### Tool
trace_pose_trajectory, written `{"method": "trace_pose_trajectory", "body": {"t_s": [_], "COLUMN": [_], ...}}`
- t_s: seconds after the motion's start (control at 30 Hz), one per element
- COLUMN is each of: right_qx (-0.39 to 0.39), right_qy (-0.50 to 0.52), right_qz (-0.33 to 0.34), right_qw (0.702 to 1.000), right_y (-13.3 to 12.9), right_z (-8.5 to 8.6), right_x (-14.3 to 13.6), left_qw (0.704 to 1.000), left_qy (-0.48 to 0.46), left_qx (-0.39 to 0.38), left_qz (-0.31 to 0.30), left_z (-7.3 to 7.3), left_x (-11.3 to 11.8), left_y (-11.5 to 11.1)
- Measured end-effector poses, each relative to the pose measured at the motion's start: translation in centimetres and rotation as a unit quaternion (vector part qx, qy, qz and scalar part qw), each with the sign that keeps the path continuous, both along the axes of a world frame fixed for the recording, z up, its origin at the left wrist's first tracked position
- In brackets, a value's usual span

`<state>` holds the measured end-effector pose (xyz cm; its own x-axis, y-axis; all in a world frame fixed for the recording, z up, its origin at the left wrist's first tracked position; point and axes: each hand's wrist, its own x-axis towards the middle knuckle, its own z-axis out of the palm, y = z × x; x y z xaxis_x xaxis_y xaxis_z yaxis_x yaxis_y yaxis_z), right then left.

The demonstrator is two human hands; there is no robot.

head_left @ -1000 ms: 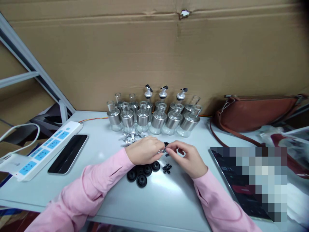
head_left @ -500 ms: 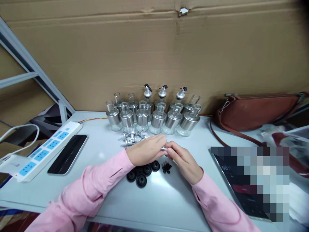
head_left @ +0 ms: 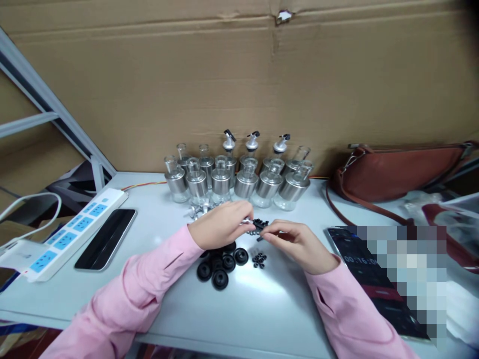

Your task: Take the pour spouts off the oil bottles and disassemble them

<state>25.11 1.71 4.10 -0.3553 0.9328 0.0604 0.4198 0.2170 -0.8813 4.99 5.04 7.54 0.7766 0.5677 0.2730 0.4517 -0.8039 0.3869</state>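
Silver metal piece (head_left: 246,221): located at the fingertips of your left hand (head_left: 223,227), above the middle of the table (head_left: 262,314) and in front of the glass bottles (head_left: 245,188). Your left thumb and fingers are closed on this piece; only its end projects from the grip.

Your right hand (head_left: 299,245) is apart from the left. Its thumb and forefinger are brought close together at the edge of a cluster of small black parts (head_left: 261,223). Whether they grip one of these parts cannot be told.

Compared with the frame half a second earlier, note the following differences. Your fingertips then meet at the silver piece; now a gap separates your hands, and the right hand is displaced to the right. The cluster of small black parts, then covered by your hands, is now exposed between them. More of the black discs (head_left: 220,279) are visible below your left wrist.

The discs remain in position, as do the small black rings (head_left: 259,260) to their right. The other silver parts (head_left: 198,209) lie beyond your left hand, partly covered by it. The bottles stand unchanged in two rows; three in the rear row carry pourers (head_left: 252,141).
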Motion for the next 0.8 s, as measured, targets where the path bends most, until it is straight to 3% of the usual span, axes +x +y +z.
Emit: {"method": "trace_pose_trajectory", "body": {"t_s": [0.13,0.33,0.8], "right_qx": [0.014,-0.040,-0.113], "right_qy": [-0.103,-0.192,-0.168], "right_qz": [0.047,0.070,0.074], "right_qw": [0.993,0.978,0.976], "right_y": [0.3,0.6,-0.1], "right_z": [-0.3,-1.3,-1.1], "right_x": [0.7,0.7,-0.2], "left_qw": [1.000,0.999,0.999], "left_qy": [0.013,0.027,0.031], "left_qx": [-0.016,-0.023,-0.021], "left_qz": [0.004,0.011,0.016], "left_z": [0.1,-0.1,-0.1], "left_x": [-0.2,-0.2,-0.4], "left_y": [0.3,0.3,0.3]}}
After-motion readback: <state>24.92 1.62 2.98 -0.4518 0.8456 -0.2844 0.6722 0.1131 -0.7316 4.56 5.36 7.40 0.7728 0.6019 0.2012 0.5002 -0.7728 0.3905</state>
